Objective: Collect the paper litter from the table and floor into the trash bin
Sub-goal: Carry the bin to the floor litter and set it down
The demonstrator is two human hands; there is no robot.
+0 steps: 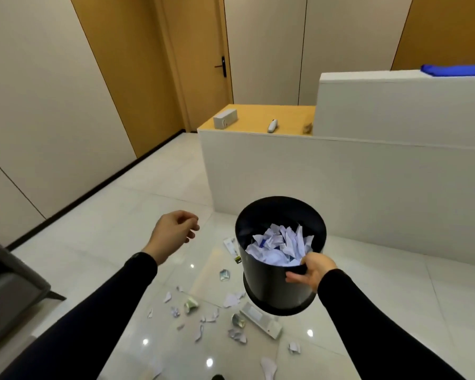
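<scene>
A black round trash bin [269,286] hangs in the air above the floor, held at its near rim by my right hand [311,270]. Crumpled white paper [279,244] fills its lower part. My left hand [176,233] floats to the left of the bin with its fingers loosely curled and nothing in it. Several paper scraps [232,300] and crumpled bits lie scattered on the glossy tiled floor [107,242] below both hands. A long white box [261,319] lies on the floor under the bin.
A white counter [327,187] with a wooden top stands ahead, bearing a small white box [225,118], a white handheld device [272,125] and a brownish crumpled scrap [307,128]. A grey chair [8,289] sits at the left edge. A wooden door [200,58] is behind.
</scene>
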